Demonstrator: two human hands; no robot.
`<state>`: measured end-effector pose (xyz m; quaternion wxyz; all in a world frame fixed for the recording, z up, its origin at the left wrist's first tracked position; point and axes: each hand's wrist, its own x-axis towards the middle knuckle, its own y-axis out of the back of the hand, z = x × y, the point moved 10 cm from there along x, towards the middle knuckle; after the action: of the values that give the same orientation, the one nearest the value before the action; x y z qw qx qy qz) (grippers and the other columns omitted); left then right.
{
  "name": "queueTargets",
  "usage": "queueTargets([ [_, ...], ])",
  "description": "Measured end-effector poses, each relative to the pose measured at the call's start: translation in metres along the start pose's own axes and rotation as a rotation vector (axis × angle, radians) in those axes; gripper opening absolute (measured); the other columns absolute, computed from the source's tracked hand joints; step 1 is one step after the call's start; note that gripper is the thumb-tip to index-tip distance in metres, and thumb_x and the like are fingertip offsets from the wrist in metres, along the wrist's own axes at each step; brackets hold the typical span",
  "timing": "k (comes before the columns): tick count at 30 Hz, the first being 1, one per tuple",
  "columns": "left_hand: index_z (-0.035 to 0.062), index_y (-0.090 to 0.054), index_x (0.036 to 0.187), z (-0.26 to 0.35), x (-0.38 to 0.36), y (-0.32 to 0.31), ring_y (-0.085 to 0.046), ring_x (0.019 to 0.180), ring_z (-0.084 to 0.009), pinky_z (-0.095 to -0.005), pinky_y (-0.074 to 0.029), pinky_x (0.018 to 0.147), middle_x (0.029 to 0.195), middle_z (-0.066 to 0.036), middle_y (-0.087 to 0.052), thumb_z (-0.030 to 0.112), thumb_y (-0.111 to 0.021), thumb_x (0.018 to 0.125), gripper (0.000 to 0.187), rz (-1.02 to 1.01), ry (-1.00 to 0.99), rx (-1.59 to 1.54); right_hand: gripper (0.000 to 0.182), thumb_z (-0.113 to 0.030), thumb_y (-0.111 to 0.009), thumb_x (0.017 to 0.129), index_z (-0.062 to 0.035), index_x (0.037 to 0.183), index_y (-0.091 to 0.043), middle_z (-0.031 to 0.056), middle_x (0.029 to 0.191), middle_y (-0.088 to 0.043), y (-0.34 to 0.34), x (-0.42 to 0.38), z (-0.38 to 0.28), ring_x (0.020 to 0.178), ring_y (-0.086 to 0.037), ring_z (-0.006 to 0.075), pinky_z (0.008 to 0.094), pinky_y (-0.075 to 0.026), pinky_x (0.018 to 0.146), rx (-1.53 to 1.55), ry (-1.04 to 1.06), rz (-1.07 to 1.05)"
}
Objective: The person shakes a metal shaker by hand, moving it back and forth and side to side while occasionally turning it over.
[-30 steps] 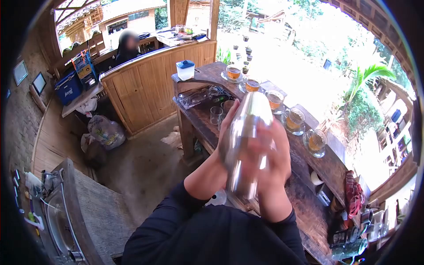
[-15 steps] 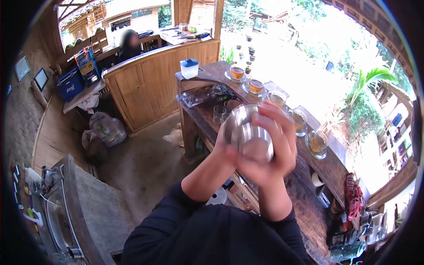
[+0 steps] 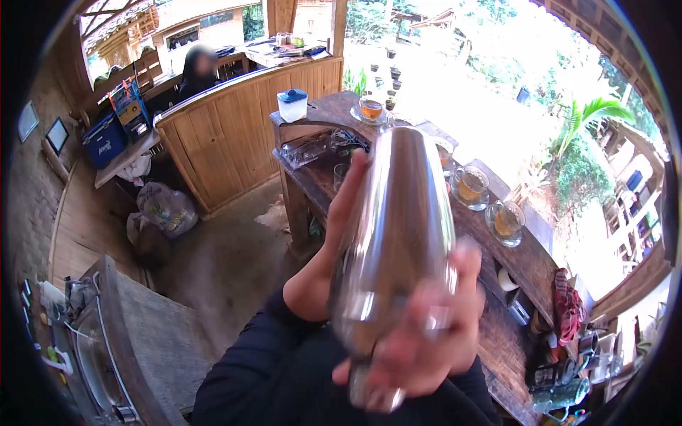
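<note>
A shiny metal cocktail shaker (image 3: pixel 401 234) fills the middle of the head view, held lengthwise in front of my chest with its wide end pointing away. My right hand (image 3: pixel 437 337) wraps round the narrower near end and is smeared by motion. Against the shaker's left side lies my left hand (image 3: pixel 328 248), its fingers partly hidden behind the metal. Beyond the shaker, glass cups of amber drink stand on saucers along the wooden counter (image 3: pixel 334 106), among them a far cup (image 3: pixel 371 108), a nearer cup (image 3: pixel 471 186) and the nearest cup (image 3: pixel 507 220).
A blue-lidded plastic tub (image 3: pixel 292 106) stands at the counter's far end. A red checked cloth (image 3: pixel 567 312) and glassware (image 3: pixel 561 394) lie at right. Behind a wooden partition (image 3: pixel 241 121) is a person in dark clothing (image 3: pixel 195 74). Plastic bags (image 3: pixel 167 208) rest on the floor.
The shaker has swung from end-on to lengthwise and come closer to my body. My right hand has moved down with its near end, and my left hand has stayed at its left side.
</note>
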<state>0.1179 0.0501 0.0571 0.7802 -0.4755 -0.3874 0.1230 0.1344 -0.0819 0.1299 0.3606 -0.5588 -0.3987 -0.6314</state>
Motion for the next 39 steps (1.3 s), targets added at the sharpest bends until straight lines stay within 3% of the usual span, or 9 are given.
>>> queueTargets([
  [4, 0.0035, -0.047, 0.130, 0.008, 0.005, 0.039, -0.060, 0.103, -0.0247, -0.0405, -0.051, 0.088, 0.121, -0.015, -0.056, 0.055, -0.040, 0.094, 0.063, 0.079, -0.052, -0.080, 0.028, -0.017, -0.075, 0.069, -0.0169, 0.095, -0.068, 0.0063, 0.101, -0.064, -0.018, -0.015, 0.035, 0.097, -0.062, 0.0293, 0.0461, -0.047, 0.084, -0.065, 0.008, -0.056],
  [6, 0.0039, -0.049, 0.128, -0.006, 0.003, 0.047, -0.060, 0.101, -0.0248, -0.0398, -0.051, 0.088, 0.117, -0.014, -0.058, 0.050, -0.040, 0.096, 0.057, -0.312, -0.134, -0.608, 0.031, -0.017, -0.076, 0.068, -0.0100, 0.097, -0.067, 0.0126, 0.101, -0.063, -0.019, -0.009, 0.056, 0.096, -0.062, 0.0303, 0.0483, -0.048, 0.083, -0.084, -0.153, -0.033],
  [15, 0.0028, -0.043, 0.133, 0.004, 0.015, 0.019, -0.060, 0.105, -0.0278, -0.0412, -0.052, 0.089, 0.124, -0.018, -0.054, 0.055, -0.039, 0.095, 0.065, -0.069, 0.010, -0.020, 0.050, -0.045, -0.085, 0.058, -0.0253, 0.098, -0.062, 0.0154, 0.122, -0.053, -0.013, -0.017, -0.006, 0.112, -0.054, 0.0352, 0.0594, -0.041, 0.093, -0.141, 0.251, -0.178],
  [17, 0.0029, -0.046, 0.130, -0.008, 0.014, 0.049, -0.060, 0.104, -0.0263, -0.0398, -0.051, 0.090, 0.123, -0.016, -0.054, 0.050, -0.040, 0.096, 0.058, -0.054, 0.097, -0.165, 0.059, -0.041, -0.086, 0.058, -0.0136, 0.105, -0.062, 0.0146, 0.118, -0.057, -0.020, -0.014, 0.063, 0.112, -0.054, 0.0344, 0.0549, -0.043, 0.095, -0.098, -0.182, -0.079],
  [20, 0.0031, -0.050, 0.126, -0.001, -0.004, 0.067, -0.060, 0.103, -0.0269, -0.0399, -0.052, 0.088, 0.117, -0.016, -0.058, 0.047, -0.041, 0.096, 0.054, 0.220, -0.131, -0.150, 0.074, -0.042, -0.085, 0.057, -0.0044, 0.115, -0.058, 0.0125, 0.115, -0.060, -0.010, 0.002, 0.038, 0.113, -0.054, 0.0342, 0.0524, -0.042, 0.097, -0.121, -0.080, -0.045],
  [26, 0.0030, -0.044, 0.132, 0.007, 0.005, 0.005, -0.062, 0.102, -0.0268, -0.0420, -0.054, 0.083, 0.118, -0.018, -0.057, 0.058, -0.038, 0.094, 0.067, -0.083, 0.002, -0.038, 0.050, -0.027, -0.077, 0.073, -0.0117, 0.117, -0.059, 0.0107, 0.116, -0.060, -0.010, -0.022, -0.013, 0.112, -0.055, 0.0351, 0.0550, -0.041, 0.096, 0.063, 0.363, -0.032],
  [29, 0.0038, -0.044, 0.133, 0.007, 0.008, 0.058, -0.062, 0.103, -0.0267, -0.0411, -0.053, 0.086, 0.121, -0.017, -0.056, 0.054, -0.038, 0.095, 0.063, 0.108, -0.073, -0.116, 0.039, -0.023, -0.081, 0.060, -0.0110, 0.095, -0.068, 0.0109, 0.106, -0.063, -0.021, 0.002, 0.058, 0.101, -0.060, 0.0335, 0.0491, -0.048, 0.085, -0.042, -0.292, 0.021],
  [34, 0.0044, -0.044, 0.133, 0.000, -0.004, 0.003, -0.060, 0.106, -0.0270, -0.0401, -0.051, 0.089, 0.126, -0.017, -0.054, 0.049, -0.037, 0.097, 0.058, -0.062, -0.004, -0.028, 0.034, -0.020, -0.078, 0.063, -0.0295, 0.092, -0.064, -0.0028, 0.103, -0.067, 0.005, -0.007, -0.031, 0.103, -0.062, 0.0319, 0.0510, -0.044, 0.089, 0.033, 0.372, 0.015],
  [39, 0.0034, -0.045, 0.131, 0.001, -0.004, 0.025, -0.059, 0.108, -0.0277, -0.0400, -0.050, 0.091, 0.125, -0.018, -0.054, 0.048, -0.038, 0.097, 0.056, -0.086, -0.032, -0.020, 0.030, -0.022, -0.079, 0.064, -0.0191, 0.091, -0.068, 0.0096, 0.106, -0.064, -0.011, -0.002, 0.043, 0.097, -0.061, 0.0340, 0.0525, -0.046, 0.084, 0.034, -0.169, 0.038],
])
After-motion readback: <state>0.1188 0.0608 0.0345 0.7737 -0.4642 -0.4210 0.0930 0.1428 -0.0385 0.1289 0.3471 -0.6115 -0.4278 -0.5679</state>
